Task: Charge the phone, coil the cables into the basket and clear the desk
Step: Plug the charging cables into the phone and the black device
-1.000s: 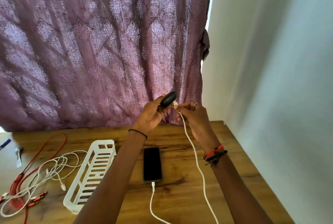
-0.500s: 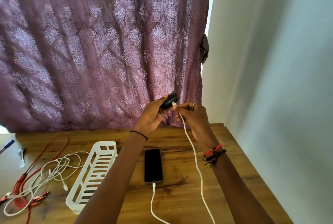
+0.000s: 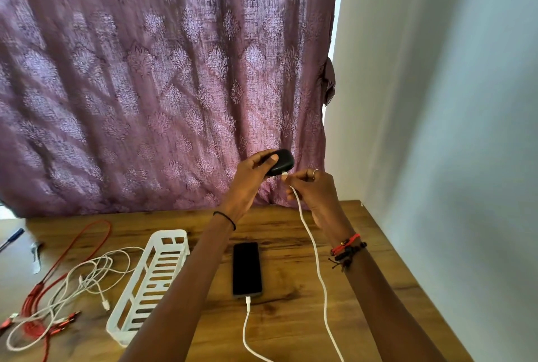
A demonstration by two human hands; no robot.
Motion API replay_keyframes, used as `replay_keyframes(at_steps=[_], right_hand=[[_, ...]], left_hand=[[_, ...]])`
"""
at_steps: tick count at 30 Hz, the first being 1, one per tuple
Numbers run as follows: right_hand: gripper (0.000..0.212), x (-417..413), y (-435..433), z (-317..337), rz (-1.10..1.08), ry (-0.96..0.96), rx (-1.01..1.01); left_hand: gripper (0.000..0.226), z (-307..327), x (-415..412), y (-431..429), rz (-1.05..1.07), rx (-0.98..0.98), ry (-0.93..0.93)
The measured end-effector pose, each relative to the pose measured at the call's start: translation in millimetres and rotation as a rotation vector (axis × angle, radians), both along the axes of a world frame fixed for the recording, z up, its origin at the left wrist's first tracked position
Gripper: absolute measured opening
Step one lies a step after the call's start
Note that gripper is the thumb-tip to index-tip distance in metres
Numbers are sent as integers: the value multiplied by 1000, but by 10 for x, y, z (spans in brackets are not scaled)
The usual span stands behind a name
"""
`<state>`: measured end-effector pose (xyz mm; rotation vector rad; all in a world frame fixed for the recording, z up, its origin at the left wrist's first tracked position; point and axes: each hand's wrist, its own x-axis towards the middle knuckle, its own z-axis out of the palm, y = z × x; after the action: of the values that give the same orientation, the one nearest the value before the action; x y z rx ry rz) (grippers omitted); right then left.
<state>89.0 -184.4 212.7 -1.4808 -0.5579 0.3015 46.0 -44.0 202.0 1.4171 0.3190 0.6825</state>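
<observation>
Bench (image 3: 291,326): basket (image 3: 151,280) and loose cables (image 3: 72,280) lie left of the phone (image 3: 247,268), white cable (image 3: 316,260) plugged in | my left hand (image 3: 247,178) grips the black charger (image 3: 281,161) | my right hand (image 3: 314,190) pinches that cable's far end at it

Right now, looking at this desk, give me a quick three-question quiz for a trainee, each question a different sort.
1. True or false: a white cable is plugged into the phone lying on the desk.
2. Relative to the basket, the loose tangle of red and white cables lies: A inside it; B on the desk to its left; C on the desk to its right.
3. Fill in: the left hand holds a black ___, while the right hand pinches a white plug against it.
Key: 1 true; 2 B; 3 charger.
</observation>
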Motion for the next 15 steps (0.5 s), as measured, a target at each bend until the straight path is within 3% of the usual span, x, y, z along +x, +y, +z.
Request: replay_keyframes(at_steps=[9, 15], right_hand=[[11, -13, 43, -217, -46, 62, 76], [7, 119, 54, -277, 93, 146, 44]], left_hand=[[28, -82, 15, 22, -3, 87, 48], [24, -172, 69, 15, 4, 109, 70]])
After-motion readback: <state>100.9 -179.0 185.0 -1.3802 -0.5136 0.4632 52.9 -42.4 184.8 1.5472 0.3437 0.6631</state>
